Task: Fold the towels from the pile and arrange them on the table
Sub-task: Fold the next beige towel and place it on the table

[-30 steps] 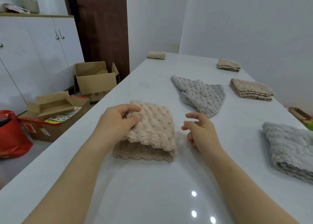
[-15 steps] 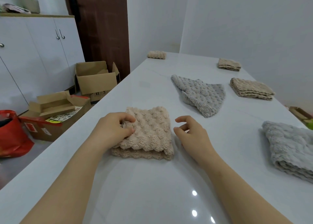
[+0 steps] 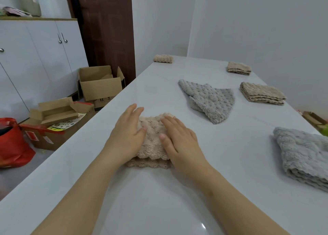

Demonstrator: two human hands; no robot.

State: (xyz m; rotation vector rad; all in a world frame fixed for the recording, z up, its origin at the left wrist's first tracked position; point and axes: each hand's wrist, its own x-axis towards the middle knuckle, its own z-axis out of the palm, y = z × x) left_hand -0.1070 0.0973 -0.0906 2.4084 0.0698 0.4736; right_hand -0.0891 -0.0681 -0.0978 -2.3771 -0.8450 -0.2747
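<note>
A folded beige bobble-textured towel lies on the white table in front of me. My left hand lies flat on its left half with straight fingers. My right hand presses flat on its right half. A grey bobble towel lies loosely folded in a triangle further back. A folded grey plush towel sits at the right edge. Folded beige towels lie at the back: one at far left, one at far right, one nearer right.
Left of the table, on the floor, stand open cardboard boxes, flattened boxes and a red bag. White cabinets and a brown door line the left. A wall runs along the table's right side.
My left hand let go of the towel's top flap and laid it down. Both hands moved onto the beige towel and now press it flat.
</note>
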